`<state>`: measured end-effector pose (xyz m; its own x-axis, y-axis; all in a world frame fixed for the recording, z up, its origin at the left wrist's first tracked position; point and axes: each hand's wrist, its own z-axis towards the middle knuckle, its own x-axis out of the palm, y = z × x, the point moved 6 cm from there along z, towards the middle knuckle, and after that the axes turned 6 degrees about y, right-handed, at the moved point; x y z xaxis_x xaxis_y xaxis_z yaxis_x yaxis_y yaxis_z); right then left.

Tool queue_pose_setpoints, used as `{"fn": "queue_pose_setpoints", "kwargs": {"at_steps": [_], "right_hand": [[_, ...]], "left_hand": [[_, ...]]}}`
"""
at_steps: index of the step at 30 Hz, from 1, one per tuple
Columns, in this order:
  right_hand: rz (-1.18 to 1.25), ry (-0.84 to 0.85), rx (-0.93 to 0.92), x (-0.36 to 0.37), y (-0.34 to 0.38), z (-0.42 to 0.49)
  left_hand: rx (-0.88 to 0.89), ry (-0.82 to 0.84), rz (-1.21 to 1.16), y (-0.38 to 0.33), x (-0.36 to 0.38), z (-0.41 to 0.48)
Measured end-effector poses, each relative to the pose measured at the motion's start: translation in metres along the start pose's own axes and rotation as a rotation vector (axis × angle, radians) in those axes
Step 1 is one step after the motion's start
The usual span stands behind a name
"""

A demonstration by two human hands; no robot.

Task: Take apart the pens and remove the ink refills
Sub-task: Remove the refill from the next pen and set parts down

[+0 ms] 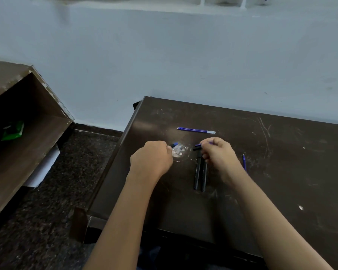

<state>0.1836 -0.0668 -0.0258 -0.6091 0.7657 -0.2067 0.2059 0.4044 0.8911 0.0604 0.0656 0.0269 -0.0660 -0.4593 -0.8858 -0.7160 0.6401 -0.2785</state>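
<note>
My left hand [151,157] is curled and pinches a small black pen piece with a blue end [174,144] above the dark table [261,191]. My right hand [219,152] grips a short black and purple pen part [197,146], with a thin purple refill tip showing past the knuckles. Two black pen barrels [200,172] lie side by side on the table just under my right hand. A blue ink refill [196,130] lies flat farther back. Another thin blue refill [244,162] lies to the right of my right wrist, partly hidden.
The table has scratches and a whitish smear [179,151] between my hands. Its left edge [113,162] drops to a dark speckled floor. A brown open shelf unit [27,114] with a green packet [13,131] stands at the left. A pale wall runs behind.
</note>
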Motion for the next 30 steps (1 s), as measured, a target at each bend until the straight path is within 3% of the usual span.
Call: {"fn": "queue_pose_setpoints", "kwargs": {"at_steps": [2,5,10,18,21,26,30], "right_hand": [[-0.447,-0.003,-0.139,0.007,0.004,-0.007],[-0.791,0.101,-0.265,0.033,0.003,-0.017],[-0.961,0.196,-0.359,0.053,-0.002,-0.024],[-1.043,0.231,-0.318,0.058,-0.013,-0.023],[-0.726,0.175,-0.221,0.049,-0.006,-0.018],[0.342,0.292,0.103,0.046,0.008,-0.026],[0.507,0.254,0.145,0.042,0.009,-0.027]], "left_hand": [[-0.035,-0.030,-0.031,0.001,-0.004,-0.002],[-0.039,-0.061,-0.073,-0.002,-0.007,-0.004],[0.026,-0.106,-0.131,-0.008,-0.008,-0.006],[0.035,-0.098,-0.166,-0.010,-0.008,-0.006],[0.021,-0.094,-0.187,-0.009,-0.008,-0.004],[0.115,-0.111,-0.216,-0.014,-0.010,-0.007],[0.202,-0.076,-0.167,-0.024,-0.006,-0.010]]}}
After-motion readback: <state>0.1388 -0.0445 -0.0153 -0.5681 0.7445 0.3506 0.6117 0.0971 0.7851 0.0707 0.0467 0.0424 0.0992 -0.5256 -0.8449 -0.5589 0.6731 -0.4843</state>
